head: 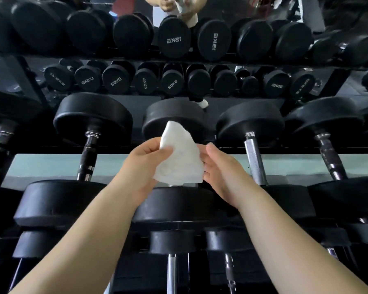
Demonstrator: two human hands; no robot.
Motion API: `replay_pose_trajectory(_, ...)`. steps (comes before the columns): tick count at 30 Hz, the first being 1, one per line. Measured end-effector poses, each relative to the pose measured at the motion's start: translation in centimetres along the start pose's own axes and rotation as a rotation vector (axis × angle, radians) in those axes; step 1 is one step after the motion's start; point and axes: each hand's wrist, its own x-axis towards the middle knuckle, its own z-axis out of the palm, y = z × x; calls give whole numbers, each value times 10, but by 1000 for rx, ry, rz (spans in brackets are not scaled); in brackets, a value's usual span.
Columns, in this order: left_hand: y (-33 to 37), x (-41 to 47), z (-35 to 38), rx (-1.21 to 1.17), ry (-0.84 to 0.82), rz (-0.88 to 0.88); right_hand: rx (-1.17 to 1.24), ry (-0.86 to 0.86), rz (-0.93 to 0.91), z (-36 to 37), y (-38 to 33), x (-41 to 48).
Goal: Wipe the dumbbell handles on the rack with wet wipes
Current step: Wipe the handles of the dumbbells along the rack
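Observation:
A white wet wipe is held up between both hands above the top row of black dumbbells. My left hand pinches its left edge with thumb and fingers. My right hand holds the right edge, its fingers behind the wipe and the thumb up. The wipe hides the handle of the middle dumbbell. To its right stands a dumbbell with a bare chrome handle. To its left, another has a dark handle. Neither hand touches a dumbbell.
The rack's top rail runs across behind the handles. A lower row of dumbbells sits below my forearms. A mirror behind the rack reflects the dumbbell rows and the hands with the wipe.

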Motion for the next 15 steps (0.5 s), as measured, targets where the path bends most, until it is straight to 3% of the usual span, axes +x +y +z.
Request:
replay_pose_trajectory(4, -14, -13, 44, 181, 38, 32, 27, -126, 44, -30, -18, -17)
replay_pose_trajectory(15, -85, -17, 173, 687, 427, 275, -451, 232, -71, -187, -69, -58)
